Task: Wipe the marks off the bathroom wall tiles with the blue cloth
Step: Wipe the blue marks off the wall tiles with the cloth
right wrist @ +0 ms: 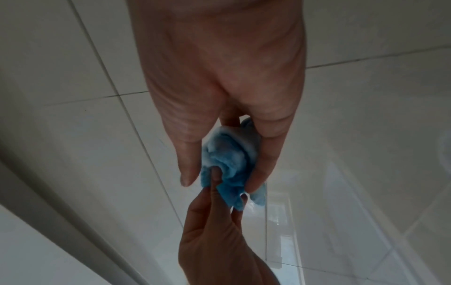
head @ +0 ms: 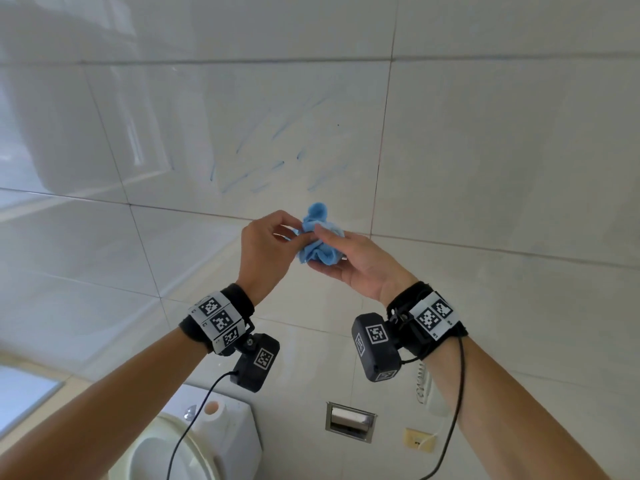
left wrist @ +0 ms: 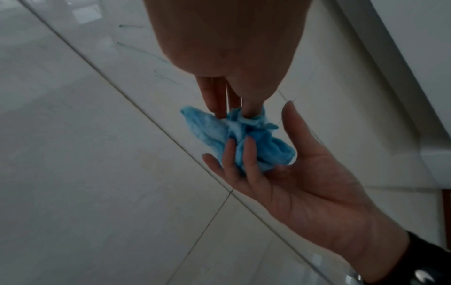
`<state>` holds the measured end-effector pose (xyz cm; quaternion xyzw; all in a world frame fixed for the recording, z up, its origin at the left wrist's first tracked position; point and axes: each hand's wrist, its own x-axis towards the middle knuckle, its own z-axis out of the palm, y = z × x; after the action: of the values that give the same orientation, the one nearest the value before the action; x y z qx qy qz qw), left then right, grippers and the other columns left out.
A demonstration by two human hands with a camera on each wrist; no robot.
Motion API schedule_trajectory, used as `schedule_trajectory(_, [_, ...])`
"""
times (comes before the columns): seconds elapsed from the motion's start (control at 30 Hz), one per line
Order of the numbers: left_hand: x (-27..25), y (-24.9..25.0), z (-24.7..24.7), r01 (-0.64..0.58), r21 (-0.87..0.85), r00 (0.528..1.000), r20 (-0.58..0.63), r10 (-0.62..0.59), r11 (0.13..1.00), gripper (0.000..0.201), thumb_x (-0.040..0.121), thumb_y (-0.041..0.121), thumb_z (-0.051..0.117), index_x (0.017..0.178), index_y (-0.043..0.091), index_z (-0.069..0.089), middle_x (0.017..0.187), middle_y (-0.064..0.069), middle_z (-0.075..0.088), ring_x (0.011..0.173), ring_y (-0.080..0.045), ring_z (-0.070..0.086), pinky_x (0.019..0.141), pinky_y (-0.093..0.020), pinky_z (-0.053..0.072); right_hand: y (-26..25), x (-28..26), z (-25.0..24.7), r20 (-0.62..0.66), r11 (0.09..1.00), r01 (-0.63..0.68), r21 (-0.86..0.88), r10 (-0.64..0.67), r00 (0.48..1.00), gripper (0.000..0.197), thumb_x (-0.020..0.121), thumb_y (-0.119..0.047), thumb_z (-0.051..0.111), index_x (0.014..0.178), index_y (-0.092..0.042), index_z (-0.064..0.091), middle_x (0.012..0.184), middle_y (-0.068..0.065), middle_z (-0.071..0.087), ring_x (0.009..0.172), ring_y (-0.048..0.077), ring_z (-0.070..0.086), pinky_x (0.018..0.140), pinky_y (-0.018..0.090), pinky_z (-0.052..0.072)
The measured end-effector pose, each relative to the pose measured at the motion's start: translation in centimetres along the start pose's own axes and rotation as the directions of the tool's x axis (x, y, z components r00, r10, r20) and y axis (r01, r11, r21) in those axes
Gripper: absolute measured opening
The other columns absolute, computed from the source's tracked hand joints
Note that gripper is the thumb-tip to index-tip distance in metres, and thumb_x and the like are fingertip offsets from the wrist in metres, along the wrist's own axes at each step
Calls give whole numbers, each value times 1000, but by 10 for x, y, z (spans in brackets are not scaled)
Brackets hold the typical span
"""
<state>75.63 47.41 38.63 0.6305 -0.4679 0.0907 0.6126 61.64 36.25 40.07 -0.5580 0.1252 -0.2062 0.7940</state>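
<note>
The crumpled blue cloth (head: 318,249) is held between both hands in front of the white wall tiles (head: 485,150). My left hand (head: 298,233) pinches its upper left edge with thumb and fingertips (left wrist: 247,112). My right hand (head: 320,252) cups the bundle from below and the right, with its fingers (left wrist: 250,154) curled over the cloth (left wrist: 207,125) and its thumb on top. In the right wrist view the cloth (right wrist: 229,158) sits between thumb and fingers. Faint blue marks (head: 256,171) streak the tile just above the hands; the marks (left wrist: 141,52) also show in the left wrist view.
Below the hands stand a toilet (head: 152,448) and its cistern (head: 242,431) with a paper roll (head: 213,412) on top. A recessed paper holder (head: 349,424), a wall socket (head: 419,439) and a white handset with coiled cord (head: 424,386) sit lower on the wall.
</note>
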Motion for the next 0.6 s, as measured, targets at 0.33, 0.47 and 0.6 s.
schedule_trajectory(0.33, [19,-28,-58,-138,10,989,57,137,990,27,97,4,72,118,20,79,116,7,73,97,-16,71,84,-30,59,5,35,20,-163,976,214,48,-203,965,35,93,-4,70,126,-13,61,116,12,71,90,16,73,71,28,59])
schedule_trajectory(0.47, [35,-67,-98,-13,105,991,-132,27,994,40,91,17,81,128,23,69,123,10,69,101,-11,68,84,-37,59,-2,62,54,-167,932,326,-161,-351,921,50,91,-11,74,130,-32,52,124,7,68,98,24,74,72,37,62])
schedule_trajectory(0.6, [63,-119,-138,136,264,982,-165,-94,955,78,81,33,90,148,20,51,145,2,52,119,-16,58,95,-41,56,-5,96,100,-123,850,420,-318,-476,871,41,89,-12,75,124,-24,59,114,6,71,98,19,73,79,36,61])
